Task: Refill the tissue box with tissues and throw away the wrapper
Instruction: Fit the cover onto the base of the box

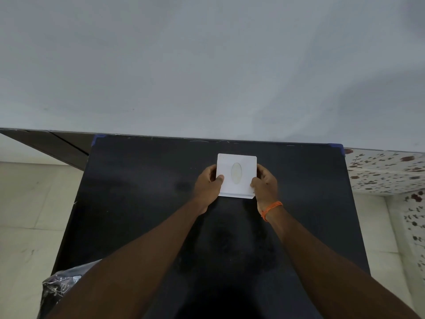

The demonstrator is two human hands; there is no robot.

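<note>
Hands clasp a white tissue box on the black table, toward its far edge; left hand grips its left side, right hand its right, thumbs on top; an orange wristband circles the right wrist.

No readable writing anywhere.

The white tissue box shows a plain top with only an oval opening, no brand or label; the black table is unmarked, and the crinkled dark bag at its near left corner carries pale marks too blurred to read.
</note>
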